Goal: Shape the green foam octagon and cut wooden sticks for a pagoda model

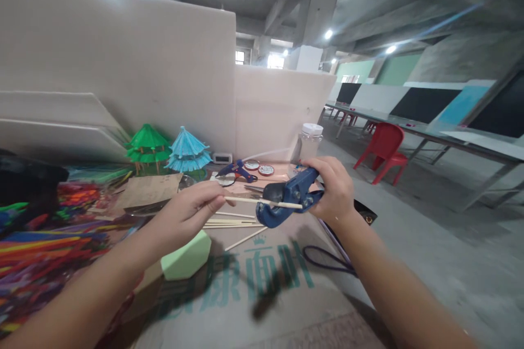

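Note:
A thin pale wooden stick [245,200] is pinched at its left end by my left hand [196,207]. My right hand [336,188] is closed round the handles of a blue cutter [292,191], whose curved jaw is at the stick. The stick's right end lies across the front of the tool. Below, several more pale sticks [233,223] lie on the printed cardboard [221,294]. A light green paper piece [187,256] sits under my left forearm.
Green [148,144] and blue [188,150] tiered paper models, a glue gun [237,170] and a clear jar [310,144] stand or lie behind. Colourful strips [36,251] are piled at left. A dark cord [327,260] lies at right. White foam boards [164,65] rise behind.

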Demonstrator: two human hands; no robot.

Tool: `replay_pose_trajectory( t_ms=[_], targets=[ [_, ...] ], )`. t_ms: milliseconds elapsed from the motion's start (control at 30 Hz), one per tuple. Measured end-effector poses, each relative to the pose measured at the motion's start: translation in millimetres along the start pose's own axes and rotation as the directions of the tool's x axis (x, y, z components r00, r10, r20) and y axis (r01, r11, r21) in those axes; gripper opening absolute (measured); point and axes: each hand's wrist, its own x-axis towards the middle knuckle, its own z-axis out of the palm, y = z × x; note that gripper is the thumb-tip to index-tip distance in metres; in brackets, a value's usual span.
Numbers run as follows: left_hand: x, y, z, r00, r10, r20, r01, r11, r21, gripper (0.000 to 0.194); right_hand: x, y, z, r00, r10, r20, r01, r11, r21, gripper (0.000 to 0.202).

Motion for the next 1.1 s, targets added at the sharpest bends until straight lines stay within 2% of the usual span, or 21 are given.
replay_pose_trajectory(
  t_ms=[200,433,700,1100],
  targets=[
    [0.0,-3.6,0.3,0.999,-0.019,0.046,0.022,0.998,-0.06,0.039,0.3,-1.1,-0.8,1.0,0.011,-0.021,-0.011,1.0,-0.001,0.034],
    [1.1,-4.4,-1.4,0.999,-0.012,0.039,0.015,0.998,-0.063,0.039,-0.4,1.7,-2.6,0.999,0.042,-0.014,-0.041,0.999,0.032,0.038],
    [-1.1,-3.1,0.5,0.999,-0.016,0.045,0.02,0.996,-0.083,0.037,-0.6,1.0,-3.1,1.0,0.008,-0.018,-0.008,1.0,-0.013,0.04],
    [0.2,1.2,2.5,0.993,0.0,0.121,0.011,0.996,-0.093,0.044,0.6,-6.2,-6.3,1.0,-0.015,-0.022,0.014,1.0,-0.023,0.015]
  ],
)
